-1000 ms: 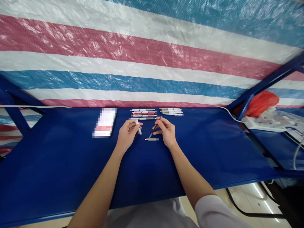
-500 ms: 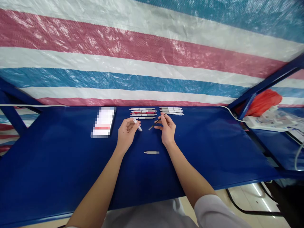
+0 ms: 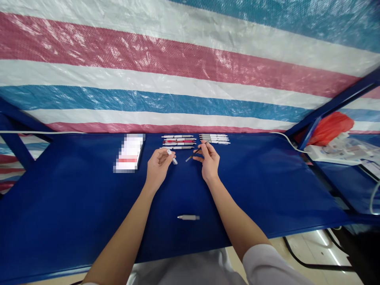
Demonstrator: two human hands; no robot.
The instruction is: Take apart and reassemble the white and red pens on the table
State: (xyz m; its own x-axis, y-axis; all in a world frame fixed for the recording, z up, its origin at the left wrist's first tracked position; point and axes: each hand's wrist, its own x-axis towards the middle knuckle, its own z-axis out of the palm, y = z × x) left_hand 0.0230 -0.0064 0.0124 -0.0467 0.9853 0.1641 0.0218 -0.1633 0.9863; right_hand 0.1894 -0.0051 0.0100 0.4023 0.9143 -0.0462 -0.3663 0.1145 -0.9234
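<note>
Between the thumb and fingers of my left hand (image 3: 158, 164) is a short white pen barrel piece (image 3: 174, 160), its ends sticking out past the fingertips. My right hand (image 3: 209, 160) pinches a thin pen refill (image 3: 189, 158), dark along its upper length and clear at the lower end, slanting down to the left. The two hands are apart above the table. Nearer my body, a grey pen barrel section (image 3: 189, 217) with a pointed tip lies crosswise on the blue table, touched by neither hand.
Behind my hands lie a left row of pens (image 3: 179, 137), one of them red, and a right row of white pens (image 3: 214, 135). A phone-like pixelated object (image 3: 130, 152) lies at left. A white cable (image 3: 286, 140) and a red plastic bag (image 3: 332, 127) are at right.
The grey pen barrel section has rolled across the table towards my body. Both hands have stayed almost still, with the same parts in them.
</note>
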